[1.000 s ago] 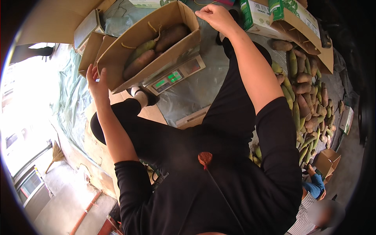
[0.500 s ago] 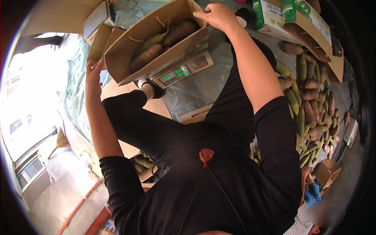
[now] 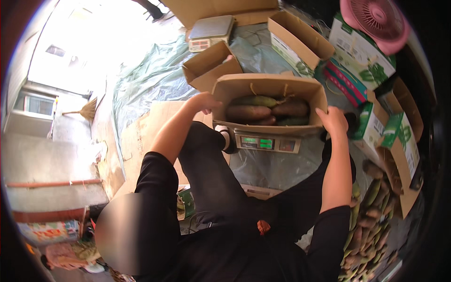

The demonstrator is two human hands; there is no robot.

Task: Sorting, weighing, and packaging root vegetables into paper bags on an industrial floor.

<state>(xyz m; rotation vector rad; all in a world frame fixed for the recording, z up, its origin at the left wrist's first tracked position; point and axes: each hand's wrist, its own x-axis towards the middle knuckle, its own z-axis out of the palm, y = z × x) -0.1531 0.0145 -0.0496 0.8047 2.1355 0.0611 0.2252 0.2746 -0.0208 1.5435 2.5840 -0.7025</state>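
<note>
Two hands [image 3: 201, 101] [image 3: 334, 121] flank the vegetable carton [image 3: 270, 84], now nearer mid-view.

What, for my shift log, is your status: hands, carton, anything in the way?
Left hand at carton, left end; right hand, right end. Carton on lit digital scale, root vegetables inside. Open box close behind.

Glare [image 3: 98, 42] blanks the upper left; edges bend toward the black rim [image 3: 437, 263]; lower-left patch [image 3: 121, 235] blurred
</note>
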